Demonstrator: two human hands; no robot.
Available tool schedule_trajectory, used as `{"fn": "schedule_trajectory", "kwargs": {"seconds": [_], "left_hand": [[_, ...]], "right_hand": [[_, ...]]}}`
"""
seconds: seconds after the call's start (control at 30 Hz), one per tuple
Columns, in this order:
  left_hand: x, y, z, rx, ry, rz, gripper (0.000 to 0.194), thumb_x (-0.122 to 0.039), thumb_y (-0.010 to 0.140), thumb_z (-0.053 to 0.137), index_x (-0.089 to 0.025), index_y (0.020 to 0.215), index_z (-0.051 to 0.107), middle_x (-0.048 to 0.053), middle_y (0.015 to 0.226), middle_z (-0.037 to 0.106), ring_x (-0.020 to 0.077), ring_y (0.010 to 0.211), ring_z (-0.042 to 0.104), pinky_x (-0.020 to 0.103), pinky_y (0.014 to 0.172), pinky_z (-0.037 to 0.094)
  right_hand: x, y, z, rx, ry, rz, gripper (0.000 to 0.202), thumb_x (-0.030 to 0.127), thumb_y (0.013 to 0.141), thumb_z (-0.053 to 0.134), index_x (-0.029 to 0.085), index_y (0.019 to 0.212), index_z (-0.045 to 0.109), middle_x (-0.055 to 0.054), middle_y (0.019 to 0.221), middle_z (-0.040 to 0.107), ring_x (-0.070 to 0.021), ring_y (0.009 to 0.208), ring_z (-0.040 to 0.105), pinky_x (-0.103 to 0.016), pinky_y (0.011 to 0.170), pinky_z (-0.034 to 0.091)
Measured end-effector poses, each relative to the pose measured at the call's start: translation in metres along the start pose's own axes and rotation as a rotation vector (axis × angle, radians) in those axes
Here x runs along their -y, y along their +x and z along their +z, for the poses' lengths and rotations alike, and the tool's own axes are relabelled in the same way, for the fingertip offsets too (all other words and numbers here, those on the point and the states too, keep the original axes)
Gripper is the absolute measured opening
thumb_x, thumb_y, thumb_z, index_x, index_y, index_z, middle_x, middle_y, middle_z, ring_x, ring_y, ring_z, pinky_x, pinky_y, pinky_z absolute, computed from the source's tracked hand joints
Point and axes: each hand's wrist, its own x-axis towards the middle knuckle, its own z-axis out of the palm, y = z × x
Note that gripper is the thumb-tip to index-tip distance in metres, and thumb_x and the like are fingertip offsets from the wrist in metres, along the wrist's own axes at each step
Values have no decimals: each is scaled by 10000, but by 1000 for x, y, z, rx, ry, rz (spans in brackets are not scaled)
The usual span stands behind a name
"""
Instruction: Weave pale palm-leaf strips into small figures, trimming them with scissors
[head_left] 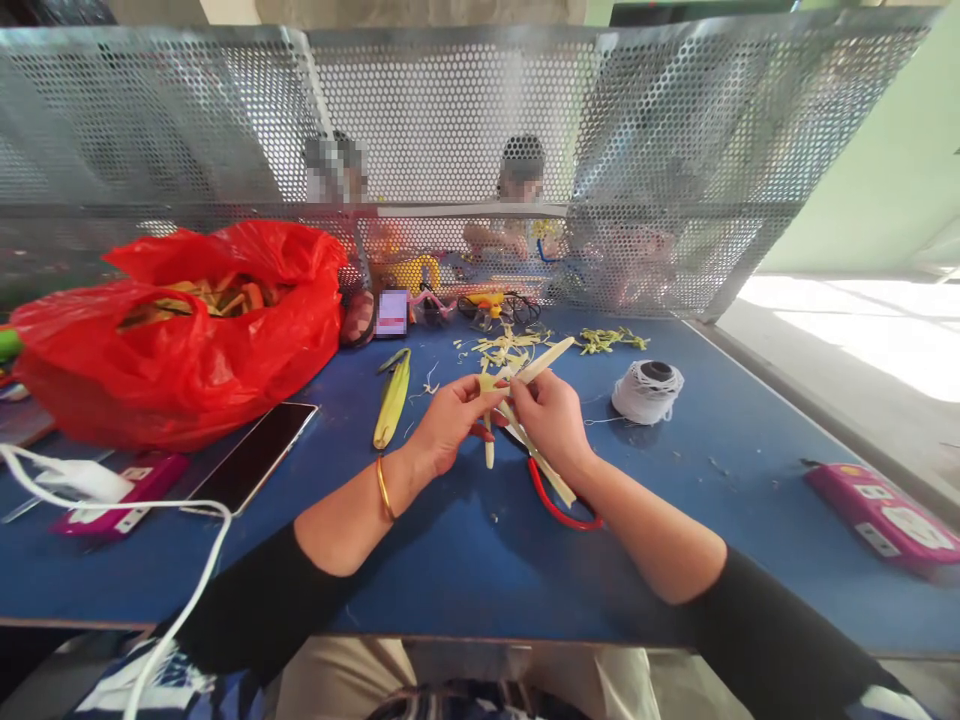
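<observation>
Pale corn husk strips (551, 360) are pinched between my two hands over the middle of the table. My left hand (452, 420) is closed on a folded part of the husk, and one short end hangs below its fingers. With thumb and fingers pressed together, my right hand (553, 415) grips the strips where they cross. One strip points up and away; another runs down under the right wrist. Scissors with red handles (559, 510) lie beneath, their blades partly hidden. A yellow-green husk piece (391, 405) rests left of my left hand.
Left stands a red plastic bag (292, 310) of husks, beside a phone (259, 455) and a power strip (124, 500) with a white cable. A string spool (646, 395) and another power strip (885, 510) are right. Husk scraps (510, 345) lie before a perforated metal screen (450, 120); people sit behind it.
</observation>
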Motion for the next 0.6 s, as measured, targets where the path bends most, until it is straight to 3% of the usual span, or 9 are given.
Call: {"fn": "schedule_trajectory", "kwargs": {"seconds": [0.23,0.37,0.43,0.5,0.57,0.6], "left_hand": [[-4,3,-2,-42,-120,-127,161,-200,699,781,-117,827,731,36,713,697,75,503,589,166,378,318],[-6,5,-4,-112,-69,-123,126,-141,681,770,-122,803,743,33,653,691,74,488,595,161,362,217],[-7,7,-6,-157,-71,-93,111,-136,684,757,-127,794,744,47,701,718,73,498,600,166,364,201],[-9,8,-7,-213,-88,-66,89,-133,691,741,-129,780,740,52,726,728,69,502,595,168,371,210],[-11,9,-8,-271,-98,-54,66,-128,681,745,-133,744,725,32,667,702,61,483,569,167,374,211],[-12,9,-9,-291,-96,-52,61,-125,671,750,-136,721,717,18,625,678,57,468,550,167,375,208]], "right_hand": [[2,0,1,43,66,74,233,350,802,500,208,620,536,14,528,579,-133,489,497,-257,514,332],[1,2,0,149,188,141,361,445,846,496,205,579,536,5,481,581,-128,430,500,-254,480,366],[1,3,-2,225,142,130,404,452,882,469,209,563,514,-5,475,598,-130,411,515,-253,466,372],[0,3,-5,325,46,39,303,348,894,473,208,632,531,0,528,649,-129,415,545,-246,477,391],[0,1,-7,413,-55,-157,77,202,850,507,211,837,582,3,701,727,-130,484,601,-237,517,424],[-1,0,-8,432,-122,-286,166,149,826,517,217,960,586,-5,809,746,-133,541,627,-235,542,436]]}}
